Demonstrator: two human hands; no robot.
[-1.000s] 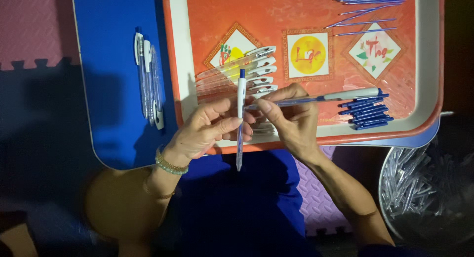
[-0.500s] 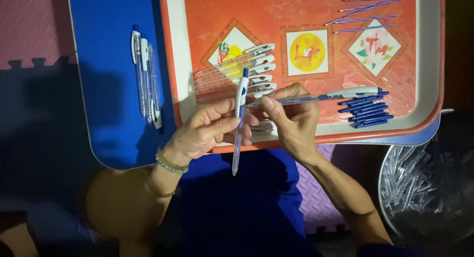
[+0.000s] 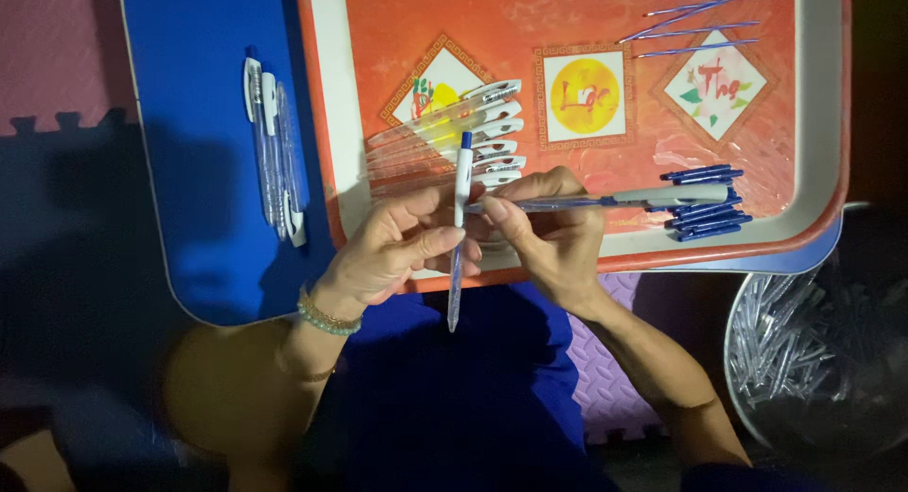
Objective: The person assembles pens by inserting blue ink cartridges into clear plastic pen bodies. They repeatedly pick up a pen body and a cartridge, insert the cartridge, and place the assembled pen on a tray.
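1. Left hand (image 3: 402, 251) pinches an upright pen (image 3: 458, 232) over the near rim of the red tray (image 3: 326, 123).
2. Right hand (image 3: 553, 237) grips a second pen (image 3: 615, 200) lying sideways, its tip meeting the upright one.
3. Clear pen barrels (image 3: 445, 137) lie on the tray just behind the hands; blue caps (image 3: 705, 203) sit to the right.
4. Finished pens (image 3: 272, 156) rest on the blue tray (image 3: 199, 123).

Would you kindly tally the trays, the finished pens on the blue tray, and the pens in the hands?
Trays: 2, blue tray and orange tray
Finished pens: 3
Pens in hands: 2, left hand, right hand
Total: 7
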